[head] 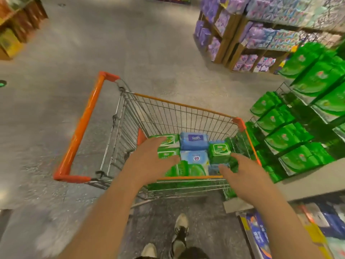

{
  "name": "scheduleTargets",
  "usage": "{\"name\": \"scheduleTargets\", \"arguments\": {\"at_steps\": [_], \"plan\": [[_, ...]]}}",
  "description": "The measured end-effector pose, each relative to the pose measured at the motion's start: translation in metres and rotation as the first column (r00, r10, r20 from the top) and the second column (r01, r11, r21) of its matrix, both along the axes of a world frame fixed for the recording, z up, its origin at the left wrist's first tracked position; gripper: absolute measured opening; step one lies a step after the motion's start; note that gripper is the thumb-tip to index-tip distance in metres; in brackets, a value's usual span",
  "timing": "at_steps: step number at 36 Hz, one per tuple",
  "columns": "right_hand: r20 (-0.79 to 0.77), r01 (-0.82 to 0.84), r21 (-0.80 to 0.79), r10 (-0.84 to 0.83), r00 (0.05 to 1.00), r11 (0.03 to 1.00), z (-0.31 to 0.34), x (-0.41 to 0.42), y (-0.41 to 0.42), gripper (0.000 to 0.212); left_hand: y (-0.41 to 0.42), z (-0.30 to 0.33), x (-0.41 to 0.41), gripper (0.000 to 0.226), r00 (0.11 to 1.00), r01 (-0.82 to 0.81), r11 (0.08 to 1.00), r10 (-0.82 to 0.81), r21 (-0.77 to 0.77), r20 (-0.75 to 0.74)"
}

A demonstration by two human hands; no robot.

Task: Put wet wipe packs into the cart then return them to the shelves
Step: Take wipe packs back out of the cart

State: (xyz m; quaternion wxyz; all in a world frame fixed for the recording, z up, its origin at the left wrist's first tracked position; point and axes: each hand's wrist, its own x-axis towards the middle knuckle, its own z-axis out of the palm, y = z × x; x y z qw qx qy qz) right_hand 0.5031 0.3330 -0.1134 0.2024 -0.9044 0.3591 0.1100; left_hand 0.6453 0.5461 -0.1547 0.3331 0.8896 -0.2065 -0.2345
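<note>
Head view, the only one supplied: a wire cart (pixel 168 113) with orange rim and handle stands at centre frame, its basket holding wet wipe packs (pixel 194 154), green and blue, laid flat in close rows against the near wall. Packing them side by side appears meant to keep them from sliding. Left hand (pixel 149 161) reaches over the near rim with fingers spread and straight, resting on or just above the green packs at lower centre; contact cannot be confirmed. Right hand (pixel 240 174) hovers beside the right end of the load, fingers loosely parted, gripping nothing. Judged stage: loading done or nearly so, return to shelves pending. Shelves of green packs (pixel 306 116) stand at right of frame, just beside the cart's right corner, leaving little side clearance there. Open floor (pixel 56 118) lies left and beyond, giving room to swing the cart.
</note>
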Motion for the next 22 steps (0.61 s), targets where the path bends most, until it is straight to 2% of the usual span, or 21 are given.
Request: {"name": "scheduleTargets", "arguments": {"at_steps": [2, 6, 10, 14, 18, 22], "plan": [[-0.004, -0.025, 0.018, 0.025, 1.0, 1.0, -0.005, 0.015, -0.003, 0.072, 0.001, -0.006, 0.007, 0.072, 1.0, -0.017, 1.0, 0.017, 0.0, -0.008], [-0.003, -0.09, 0.084, 0.091, 0.996, 0.992, -0.02, 0.044, -0.01, 0.064, -0.002, -0.023, 0.022, 0.085, 0.998, -0.064, 0.997, 0.065, 0.043, -0.014], [0.003, -0.144, 0.137, 0.145, 0.989, 0.98, -0.043, 0.074, -0.03, 0.068, -0.013, -0.033, 0.035, 0.074, 0.997, -0.075, 0.994, 0.078, 0.085, -0.023], [-0.002, -0.196, 0.198, 0.2, 0.98, 0.96, -0.065, 0.105, -0.058, 0.07, -0.033, -0.046, 0.049, 0.06, 0.99, -0.08, 0.989, 0.094, 0.127, -0.105], [-0.02, -0.231, 0.26, 0.244, 0.969, 0.937, -0.084, 0.137, -0.085, 0.065, -0.057, -0.06, 0.062, 0.063, 0.978, -0.118, 0.976, 0.146, 0.183, -0.148], [-0.064, -0.281, 0.308, 0.314, 0.947, 0.909, -0.106, 0.162, -0.106, 0.067, -0.079, -0.08, 0.074, 0.079, 0.964, -0.144, 0.959, 0.192, 0.243, -0.186]]}}
